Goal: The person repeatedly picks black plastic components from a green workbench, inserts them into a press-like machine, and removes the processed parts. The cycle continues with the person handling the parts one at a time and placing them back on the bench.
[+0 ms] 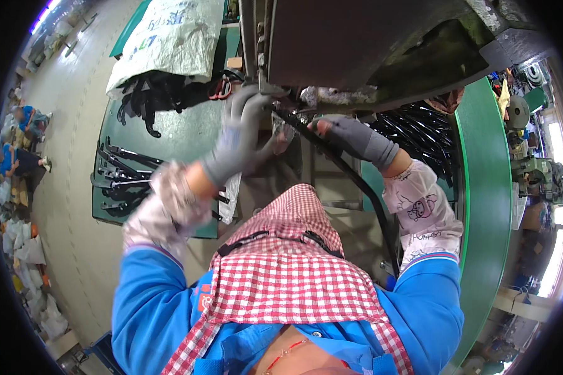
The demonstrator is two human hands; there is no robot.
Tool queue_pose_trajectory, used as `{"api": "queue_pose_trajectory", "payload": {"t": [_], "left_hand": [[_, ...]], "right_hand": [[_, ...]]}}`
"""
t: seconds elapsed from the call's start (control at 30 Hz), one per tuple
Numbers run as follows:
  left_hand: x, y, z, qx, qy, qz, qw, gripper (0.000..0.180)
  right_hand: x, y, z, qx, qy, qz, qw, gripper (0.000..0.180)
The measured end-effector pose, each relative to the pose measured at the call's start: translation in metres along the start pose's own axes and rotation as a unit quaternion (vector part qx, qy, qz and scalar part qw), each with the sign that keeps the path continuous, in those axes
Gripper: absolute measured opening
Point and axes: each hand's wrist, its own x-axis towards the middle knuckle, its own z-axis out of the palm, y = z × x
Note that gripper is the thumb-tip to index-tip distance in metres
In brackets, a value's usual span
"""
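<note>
My left hand, in a grey glove, is raised at the lower edge of the machine. Its fingers reach up by a metal piece there, with the thumb spread away, and I see nothing held in it. A long curved black metal bar slants from under the machine down toward my right forearm. My right hand, in a dark grey glove with bare fingertips, closes on the bar's upper part. The bar's upper end sits close to the machine's working area, where detail is hard to make out.
Bent black metal parts lie on a green table at left, beside a white woven sack with more inside. Red-handled scissors lie near the sack. Many black bars are heaped at right, by a green bench.
</note>
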Motion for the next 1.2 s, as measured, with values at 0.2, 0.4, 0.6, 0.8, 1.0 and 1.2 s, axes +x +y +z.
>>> {"api": "queue_pose_trajectory", "payload": {"t": [0.2, 0.4, 0.6, 0.8, 1.0, 1.2], "left_hand": [[-0.048, 0.107, 0.068, -0.659, -0.16, -0.463, 0.571, 0.038], [-0.036, 0.136, 0.071, -0.775, -0.214, -0.459, 0.377, 0.027], [-0.043, 0.142, 0.067, -0.782, -0.21, -0.439, 0.389, 0.02], [-0.061, 0.102, 0.0, -0.61, -0.115, -0.426, 0.658, 0.023], [-0.186, -0.099, -0.079, -0.584, 0.222, -0.597, 0.503, 0.023], [-0.189, -0.154, -0.141, -0.172, -0.193, -0.643, 0.721, 0.04]], "right_hand": [[0.128, 0.117, -0.024, -0.424, 0.267, -0.11, 0.859, 0.049], [0.142, 0.064, 0.02, -0.472, 0.127, 0.144, 0.86, 0.042], [0.162, 0.094, 0.015, -0.509, 0.202, 0.159, 0.822, 0.042], [0.154, 0.115, 0.017, -0.482, 0.229, 0.138, 0.834, 0.031], [0.157, 0.116, 0.023, -0.467, 0.258, 0.169, 0.829, 0.036], [0.155, 0.133, 0.018, -0.464, 0.2, 0.141, 0.851, 0.042]]}}
